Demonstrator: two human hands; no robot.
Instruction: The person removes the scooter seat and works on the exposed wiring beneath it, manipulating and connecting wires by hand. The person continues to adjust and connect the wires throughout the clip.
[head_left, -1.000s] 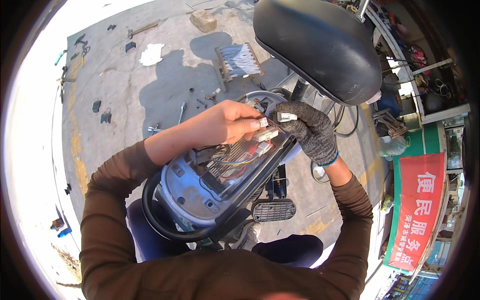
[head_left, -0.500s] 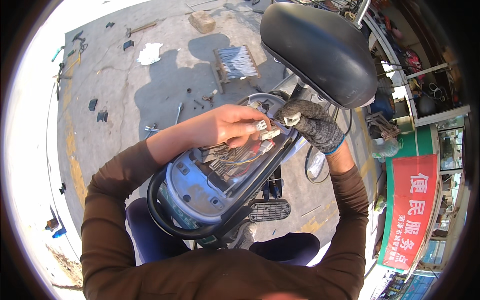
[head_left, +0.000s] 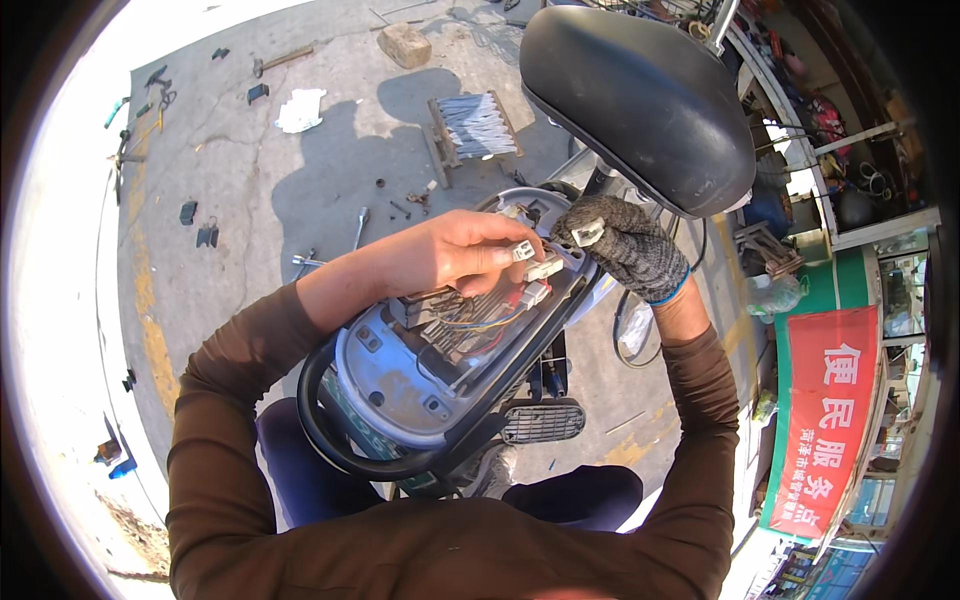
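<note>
In the head view, my bare left hand (head_left: 455, 252) is in the middle of the frame. My thumb and finger are pinched close around a small white plug (head_left: 522, 251). My right hand (head_left: 638, 255), in a grey knit glove, is just to the right of the middle. Its fingers are curled shut around a wider white plug (head_left: 588, 234).

A second ago the wider white plug lay sideways in my glove. Now I have turned it, and its open end faces up at me. The small white plug has tipped a bit too, so I can see little holes in its end. I think this means I can look at both ends and see how each one is made. The two plugs are near each other but apart, so they are not joined.

Below my hands, a bit right of the middle, are a cream plug (head_left: 544, 269) and another white plug (head_left: 535, 293). I cannot tell if my left hand touches the cream plug. Thin coloured wires (head_left: 478, 324) run over the open part of the blue-grey scooter body (head_left: 388, 372). The big black seat (head_left: 640, 110) sticks up at the upper right of the frame
</note>
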